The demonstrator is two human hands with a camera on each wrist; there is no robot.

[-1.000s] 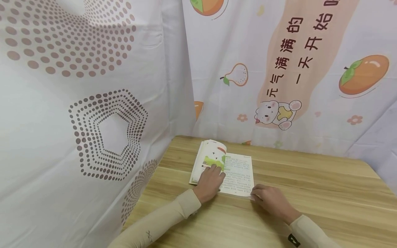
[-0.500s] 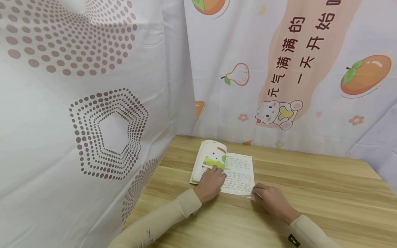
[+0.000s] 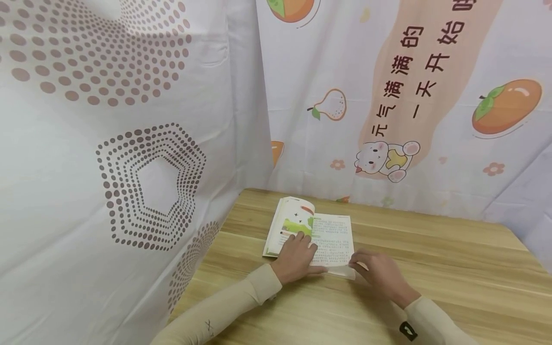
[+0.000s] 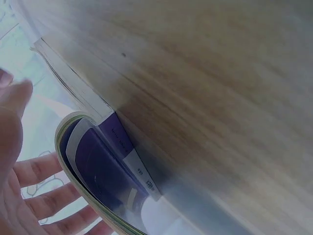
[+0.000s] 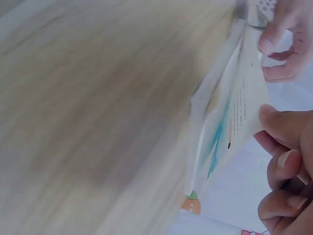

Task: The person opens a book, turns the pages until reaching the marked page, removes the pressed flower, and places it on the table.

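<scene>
An open book (image 3: pixel 334 237) lies at the table's back left, a colour picture on its curved left-hand pages and text on its right page. My left hand (image 3: pixel 294 258) rests on the book near the middle fold, thumb stretched along the lower edge. In the left wrist view its fingers (image 4: pixel 51 200) spread against the pages, and the purple spine side (image 4: pixel 105 161) shows below. With thumb and finger, my right hand (image 3: pixel 381 275) pinches the lower right corner of a page (image 5: pixel 247 105), lifted off the pages beneath.
The wooden table (image 3: pixel 431 254) stretches to the right and front. A white dotted curtain (image 3: pixel 159 187) hangs along its left side. Behind the back edge hangs another curtain (image 3: pixel 302 143) with fruit drawings and printed characters.
My right hand has raised the page corner up and slightly away, uncovering a strip of the page below. The left thumb has stretched out to the right along the book's lower edge.
</scene>
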